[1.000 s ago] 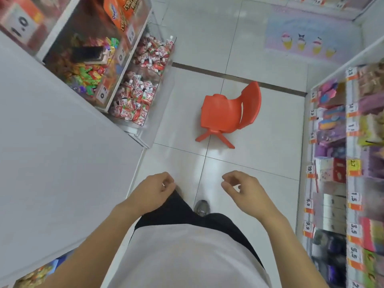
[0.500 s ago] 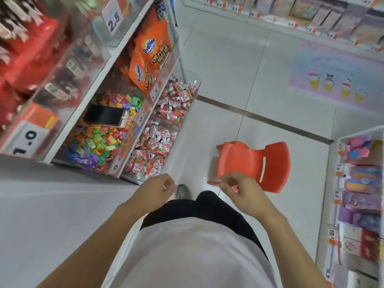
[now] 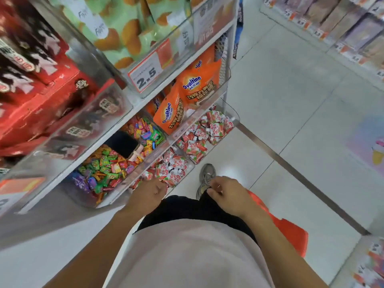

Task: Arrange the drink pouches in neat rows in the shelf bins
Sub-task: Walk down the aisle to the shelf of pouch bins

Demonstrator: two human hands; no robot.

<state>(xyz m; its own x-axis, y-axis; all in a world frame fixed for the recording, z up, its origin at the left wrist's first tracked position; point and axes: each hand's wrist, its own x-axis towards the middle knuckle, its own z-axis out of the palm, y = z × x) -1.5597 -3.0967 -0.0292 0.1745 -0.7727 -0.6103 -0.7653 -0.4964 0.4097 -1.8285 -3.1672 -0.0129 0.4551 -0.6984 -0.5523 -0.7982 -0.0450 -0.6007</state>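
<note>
we see the drink pouches (image 3: 172, 169), red, white and green, lying jumbled in two clear shelf bins (image 3: 190, 163) on the lowest shelf, below the orange ovaltine bags (image 3: 187, 100). the near heap sits just beside our left hand, the far heap (image 3: 207, 132) lies beyond it in the next bin, toward the metal floor strip (image 3: 291, 169). none of the pouches stand in rows; they point every way.

our left hand (image 3: 148, 194) hangs just in front of the near bin, fingers loosely curled and holding nothing; whether it touches the bin rim we cannot tell. our right hand (image 3: 227, 195) hovers to the right of that bin, over our dark shorts, fingers loosely bent, also holding nothing.

left of the near bin, one shelf up, a bin of bright mixed candy (image 3: 108, 169) carries a dark phone (image 3: 122, 143) on top. our grey shoe (image 3: 205, 177) stands on the white floor tiles right of the near bin, and an orange chair (image 3: 291, 231) shows behind our right forearm. a price tag reading 2.5 (image 3: 145, 76) hangs on the bin above the ovaltine bags.
</note>
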